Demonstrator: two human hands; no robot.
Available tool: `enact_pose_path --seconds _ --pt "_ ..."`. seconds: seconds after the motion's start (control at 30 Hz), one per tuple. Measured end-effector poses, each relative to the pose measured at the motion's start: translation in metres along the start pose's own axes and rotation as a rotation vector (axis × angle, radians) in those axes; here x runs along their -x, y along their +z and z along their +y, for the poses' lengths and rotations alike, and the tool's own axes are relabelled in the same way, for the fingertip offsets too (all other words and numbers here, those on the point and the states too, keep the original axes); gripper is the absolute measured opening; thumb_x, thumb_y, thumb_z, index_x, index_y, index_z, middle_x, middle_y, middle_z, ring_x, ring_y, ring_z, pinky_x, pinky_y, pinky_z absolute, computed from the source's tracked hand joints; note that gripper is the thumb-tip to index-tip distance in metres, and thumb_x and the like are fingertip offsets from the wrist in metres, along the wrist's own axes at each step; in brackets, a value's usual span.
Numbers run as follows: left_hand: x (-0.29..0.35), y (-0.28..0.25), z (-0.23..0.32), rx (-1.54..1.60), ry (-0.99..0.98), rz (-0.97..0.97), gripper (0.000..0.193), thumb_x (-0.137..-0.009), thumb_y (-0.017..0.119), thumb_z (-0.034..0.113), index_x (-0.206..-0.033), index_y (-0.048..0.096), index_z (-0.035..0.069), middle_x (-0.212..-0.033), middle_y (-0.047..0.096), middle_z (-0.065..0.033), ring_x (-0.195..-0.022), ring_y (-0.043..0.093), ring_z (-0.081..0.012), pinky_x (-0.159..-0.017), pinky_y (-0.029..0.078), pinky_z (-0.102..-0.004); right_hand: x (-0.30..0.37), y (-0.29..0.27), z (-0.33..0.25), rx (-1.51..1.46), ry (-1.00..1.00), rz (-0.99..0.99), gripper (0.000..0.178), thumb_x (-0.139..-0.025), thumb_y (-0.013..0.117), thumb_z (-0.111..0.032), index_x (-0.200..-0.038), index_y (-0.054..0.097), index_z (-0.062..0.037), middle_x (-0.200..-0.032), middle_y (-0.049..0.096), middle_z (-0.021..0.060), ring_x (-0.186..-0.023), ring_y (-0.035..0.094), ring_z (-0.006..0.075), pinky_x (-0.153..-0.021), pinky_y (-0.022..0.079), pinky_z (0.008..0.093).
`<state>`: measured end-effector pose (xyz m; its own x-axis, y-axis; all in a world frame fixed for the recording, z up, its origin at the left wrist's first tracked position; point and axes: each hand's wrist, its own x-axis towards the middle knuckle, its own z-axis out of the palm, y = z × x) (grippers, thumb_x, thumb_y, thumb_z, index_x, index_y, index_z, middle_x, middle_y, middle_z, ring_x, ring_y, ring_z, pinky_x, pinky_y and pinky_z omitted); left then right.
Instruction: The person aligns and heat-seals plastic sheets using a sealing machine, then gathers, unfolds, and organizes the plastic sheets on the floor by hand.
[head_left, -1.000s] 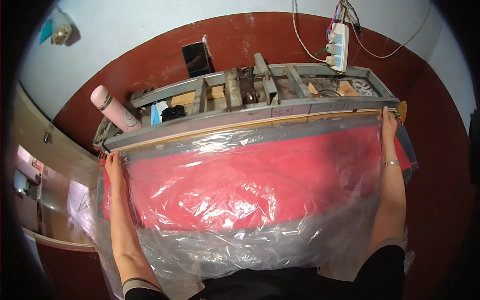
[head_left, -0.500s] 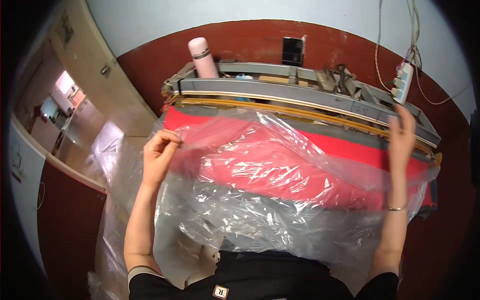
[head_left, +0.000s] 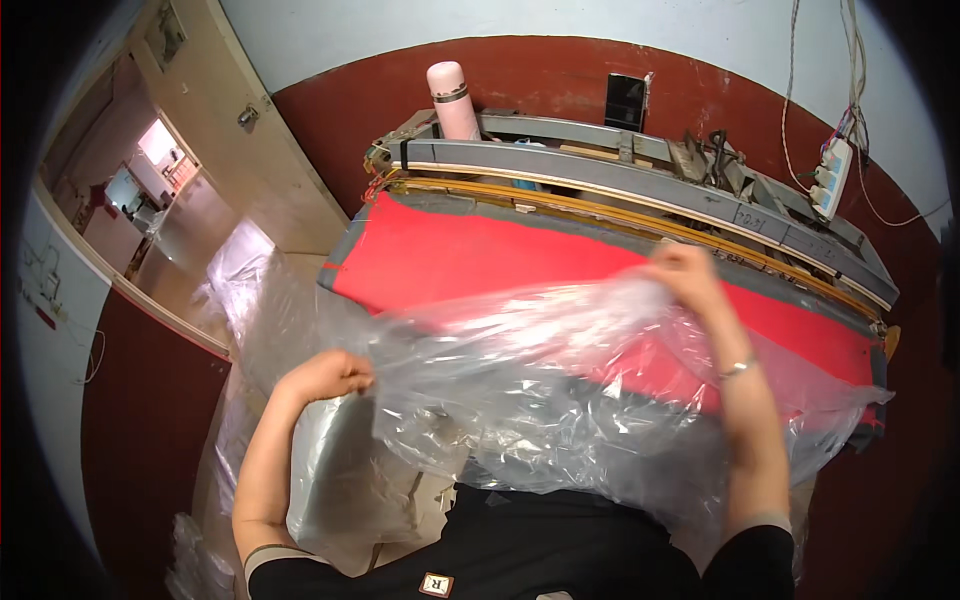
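A large sheet of clear plastic film (head_left: 560,420) hangs crumpled across the front of a long machine bed. My left hand (head_left: 335,377), low at the left, pinches the gathered film between closed fingers. Over the bed, my right hand (head_left: 685,272) is closed on another part of the film and lifts it; motion blurs it a little. Under and behind the film lies a bright red padded surface (head_left: 480,245) with dark grey edges. Its left and far parts show bare, while film still drapes over the near right part.
Behind the red surface runs a grey metal machine frame (head_left: 600,175) with yellow rails. A pink flask (head_left: 453,105) stands on it at the left. A white power strip (head_left: 830,180) hangs by cables at the right. An open door (head_left: 235,110) is at the left, with more film on the floor.
My left hand has drawn the film down toward me. The right hand has moved inward and left and now grips film. More of the red surface shows at the left.
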<state>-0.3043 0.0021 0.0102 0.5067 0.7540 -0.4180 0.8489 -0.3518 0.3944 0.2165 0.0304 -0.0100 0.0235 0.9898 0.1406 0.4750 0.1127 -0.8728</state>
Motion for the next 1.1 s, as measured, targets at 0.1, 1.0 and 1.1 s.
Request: enact_pose_path --seconds 0.1,1.0,1.1 --pt "-0.008 0.028 -0.080 -0.230 -0.103 -0.075 0.010 -0.074 0.060 0.015 -0.081 0.063 0.008 -0.078 0.064 -0.0104 -0.076 0.061 -0.0273 -0.067 0.047 -0.0368 0.076 -0.138 0.081 0.284 0.093 0.439 0.012 -0.069 0.071 -0.011 -0.072 0.063 -0.0026 -0.065 0.058 0.0001 -0.061 0.051 0.0076 -0.056 0.043 0.0231" --pt "-0.238 -0.061 -0.154 -0.194 -0.389 1.389 0.039 -0.083 0.056 0.025 -0.110 0.056 -0.002 -0.106 0.059 -0.0193 -0.096 0.056 -0.0334 -0.085 0.043 -0.0380 0.305 -0.388 0.221 1.124 1.258 1.289 0.025 -0.083 0.052 -0.025 -0.095 0.059 -0.0047 -0.093 0.064 0.0192 -0.088 0.062 0.0349 -0.073 0.050 0.0454" --pt "-0.259 -0.046 -0.034 0.135 0.049 1.289 0.026 -0.086 0.053 0.017 -0.104 0.057 -0.002 -0.095 0.060 -0.0119 -0.089 0.056 -0.0237 -0.082 0.044 -0.0323 0.302 -0.387 0.218 1.120 1.242 1.284 0.026 -0.083 0.051 -0.025 -0.096 0.058 -0.0036 -0.092 0.064 0.0190 -0.088 0.062 0.0348 -0.074 0.049 0.0444"
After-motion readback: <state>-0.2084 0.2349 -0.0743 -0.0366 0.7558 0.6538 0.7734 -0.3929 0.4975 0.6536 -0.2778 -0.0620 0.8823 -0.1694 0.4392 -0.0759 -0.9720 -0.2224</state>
